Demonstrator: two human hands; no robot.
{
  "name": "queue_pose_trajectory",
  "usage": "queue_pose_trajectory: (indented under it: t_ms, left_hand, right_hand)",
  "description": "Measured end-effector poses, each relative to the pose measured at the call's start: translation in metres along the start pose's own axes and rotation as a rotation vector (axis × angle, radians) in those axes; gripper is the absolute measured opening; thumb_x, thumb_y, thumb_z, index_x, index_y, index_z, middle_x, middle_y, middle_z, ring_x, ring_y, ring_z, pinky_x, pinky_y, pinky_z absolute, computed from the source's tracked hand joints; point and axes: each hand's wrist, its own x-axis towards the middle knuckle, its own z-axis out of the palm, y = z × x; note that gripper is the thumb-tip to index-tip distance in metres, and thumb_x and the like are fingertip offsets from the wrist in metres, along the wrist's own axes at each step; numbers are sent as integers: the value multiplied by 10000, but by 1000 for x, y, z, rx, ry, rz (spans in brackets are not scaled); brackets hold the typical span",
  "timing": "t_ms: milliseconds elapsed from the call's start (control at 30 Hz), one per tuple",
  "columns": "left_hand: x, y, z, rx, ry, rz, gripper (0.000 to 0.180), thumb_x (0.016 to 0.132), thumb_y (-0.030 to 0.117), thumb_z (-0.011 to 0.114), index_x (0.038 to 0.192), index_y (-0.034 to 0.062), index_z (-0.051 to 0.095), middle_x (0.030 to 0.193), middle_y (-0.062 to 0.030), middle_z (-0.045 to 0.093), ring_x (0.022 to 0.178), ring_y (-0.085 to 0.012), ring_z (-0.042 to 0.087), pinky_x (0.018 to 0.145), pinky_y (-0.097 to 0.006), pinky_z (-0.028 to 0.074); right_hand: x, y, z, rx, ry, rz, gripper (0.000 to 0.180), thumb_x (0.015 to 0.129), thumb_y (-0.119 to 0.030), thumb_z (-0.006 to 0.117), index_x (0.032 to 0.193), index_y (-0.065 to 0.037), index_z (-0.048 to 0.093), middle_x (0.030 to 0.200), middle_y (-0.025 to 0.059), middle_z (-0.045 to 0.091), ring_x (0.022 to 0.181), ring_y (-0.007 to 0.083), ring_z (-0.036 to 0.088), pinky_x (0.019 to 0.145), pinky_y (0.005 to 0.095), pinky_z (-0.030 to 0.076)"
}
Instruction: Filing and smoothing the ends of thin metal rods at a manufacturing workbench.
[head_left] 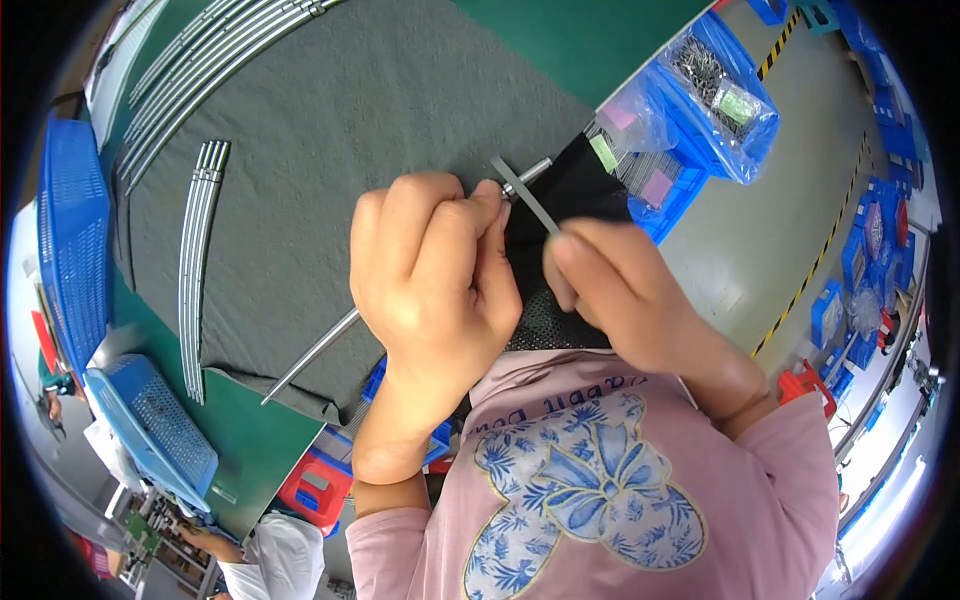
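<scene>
A green bench fills the upper half of the view, most of it covered by a dark grey felt mat. Along the mat's far edge lies a long run of curved metal rods, and a shorter bundle of the same rods lies on the mat to the left. Blue crates stand at the left edge, and blue bins with bagged small parts sit to the right. The work in hand looks like fitting a small piece onto the end of a long thin metal rod, which slants across the mat from lower left up into the hands. The left hand is closed in a fist round the rod near its upper end, thumb pressed on top. The right hand pinches a thin flat grey strip between thumb and forefinger, and the strip crosses the rod's metal tip. The next move likely calls for steady alignment of strip and tip, with the left grip keeping the rod from turning.
</scene>
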Motion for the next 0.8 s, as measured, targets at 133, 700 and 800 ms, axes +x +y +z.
queue_pose_trajectory:
  t_ms: [133,700,800]
  left_hand:
    - [2,-1,-1,-26,11,14,161,601,-48,667,676,41,557,698,-49,505,588,-214,441,511,-302,365]
    - [4,0,-3,-10,-2,14,153,599,-46,669,656,38,555,691,-55,506,579,-214,440,495,-304,358]
    - [3,-2,0,-37,-5,0,156,601,-48,665,674,38,556,693,-56,507,583,-216,445,495,-305,358]
  right_hand:
    - [16,-9,3,89,-35,-11,301,907,-151,376,677,22,461,558,95,490,527,176,478,526,320,382]
    - [18,-4,7,178,-29,-35,283,910,-154,402,693,18,458,568,108,495,528,189,483,528,314,381]
    - [2,16,9,115,-3,-26,281,920,-151,395,690,-3,460,563,70,479,505,156,454,514,308,374]
